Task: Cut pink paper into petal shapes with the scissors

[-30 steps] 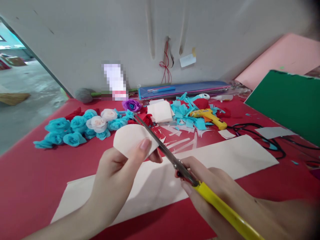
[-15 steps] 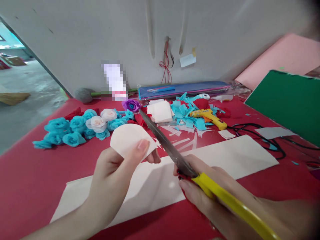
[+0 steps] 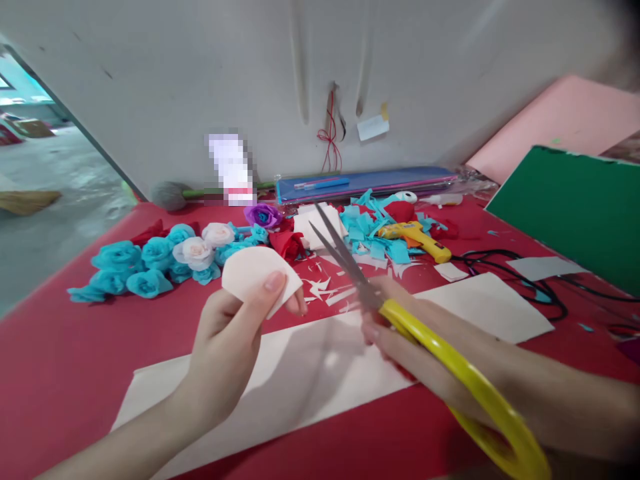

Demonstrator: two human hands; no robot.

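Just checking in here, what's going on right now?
A person's left hand holds a small white paper with a rounded edge; the right hand holds scissors, blades parted and clear of it. A long paper strip lies beneath on the red table. Farther back are flowers at left and a glue gun at right.

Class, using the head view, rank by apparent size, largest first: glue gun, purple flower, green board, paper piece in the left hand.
1. Green board
2. Paper piece
3. Glue gun
4. Purple flower
The paper piece is nearer the camera, so real sizes are unsure.
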